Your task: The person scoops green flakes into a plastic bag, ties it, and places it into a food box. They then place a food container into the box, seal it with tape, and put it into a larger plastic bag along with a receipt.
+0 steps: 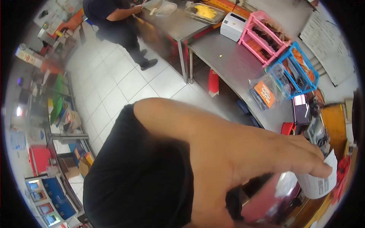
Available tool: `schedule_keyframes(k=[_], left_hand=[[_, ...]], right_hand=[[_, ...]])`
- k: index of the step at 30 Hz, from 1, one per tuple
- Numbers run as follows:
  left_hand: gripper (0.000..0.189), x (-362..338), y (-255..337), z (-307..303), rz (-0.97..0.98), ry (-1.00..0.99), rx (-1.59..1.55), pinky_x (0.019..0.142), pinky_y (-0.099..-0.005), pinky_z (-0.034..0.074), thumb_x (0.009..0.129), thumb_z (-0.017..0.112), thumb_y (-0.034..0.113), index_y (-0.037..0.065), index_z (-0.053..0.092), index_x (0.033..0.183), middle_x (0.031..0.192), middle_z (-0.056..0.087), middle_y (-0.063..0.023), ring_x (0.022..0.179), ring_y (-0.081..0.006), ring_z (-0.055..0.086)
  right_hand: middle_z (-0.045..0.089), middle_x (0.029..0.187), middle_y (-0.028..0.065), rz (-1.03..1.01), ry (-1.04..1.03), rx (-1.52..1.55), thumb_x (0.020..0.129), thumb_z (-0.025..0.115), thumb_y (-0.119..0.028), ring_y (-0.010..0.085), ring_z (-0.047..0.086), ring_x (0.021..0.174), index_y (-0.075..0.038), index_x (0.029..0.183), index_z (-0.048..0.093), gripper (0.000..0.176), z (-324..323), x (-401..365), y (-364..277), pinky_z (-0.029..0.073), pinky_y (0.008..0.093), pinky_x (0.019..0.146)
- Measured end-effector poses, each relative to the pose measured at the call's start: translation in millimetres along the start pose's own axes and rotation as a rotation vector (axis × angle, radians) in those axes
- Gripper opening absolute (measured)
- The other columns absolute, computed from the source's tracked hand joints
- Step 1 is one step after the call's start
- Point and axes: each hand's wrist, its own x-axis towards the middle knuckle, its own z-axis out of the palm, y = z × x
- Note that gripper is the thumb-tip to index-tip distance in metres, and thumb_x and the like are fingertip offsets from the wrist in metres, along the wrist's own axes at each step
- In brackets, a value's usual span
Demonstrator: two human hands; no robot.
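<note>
My left hand (270, 154) reaches to the right, its back toward me and the forearm coming out of a black sleeve (133, 171). Its fingers bend over a white printed paper slip (317, 186) and grip it near the upper edge. The slip curls slightly and carries small dark print. Below the slip, a pinkish-red surface (262, 207) with clear plastic on it shows in part. I cannot make out my right hand.
A steel table (235, 72) bears a white label printer (233, 26), pink rack (262, 40), blue rack (298, 72) and bagged orange-labelled packet (265, 95). A person in dark clothes (114, 22) stands at another table with a yellow-filled tray (190, 15). Shelving (68, 135) lines the left.
</note>
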Motion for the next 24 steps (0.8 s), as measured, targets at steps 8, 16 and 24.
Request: schedule_keyframes(k=[8,16,24], left_hand=[[0.080,31,-118,-58,0.654,0.347,0.393,0.103,-0.0396,0.031,0.070,0.068,0.022,-0.007,0.033,0.136,0.137,0.041,-0.0208,0.124,-0.0337,0.040],[0.082,-7,-25,-156,0.327,0.322,0.458,0.103,-0.0408,0.031,0.069,0.071,0.027,-0.004,0.035,0.136,0.134,0.042,-0.0223,0.124,-0.0336,0.041],[0.078,-87,41,-268,-0.142,0.412,0.618,0.103,-0.0426,0.030,0.069,0.065,0.021,-0.004,0.034,0.137,0.132,0.041,-0.0236,0.124,-0.0358,0.040]], right_hand=[[0.056,0.097,0.0077,-0.077,-0.308,-0.004,0.088,0.058,-0.008,0.0156,0.055,0.092,-0.002,0.108,0.051,0.022,82,136,-70,0.045,0.0289,0.083],[0.056,0.100,0.0081,-0.167,-0.541,-0.102,0.088,0.058,-0.010,0.0160,0.055,0.094,-0.002,0.114,0.048,0.029,192,232,-165,0.045,0.0294,0.085],[0.056,0.104,0.0085,-0.238,-0.683,-0.140,0.089,0.059,-0.013,0.0165,0.056,0.097,-0.003,0.120,0.046,0.035,411,277,-262,0.045,0.0299,0.087]])
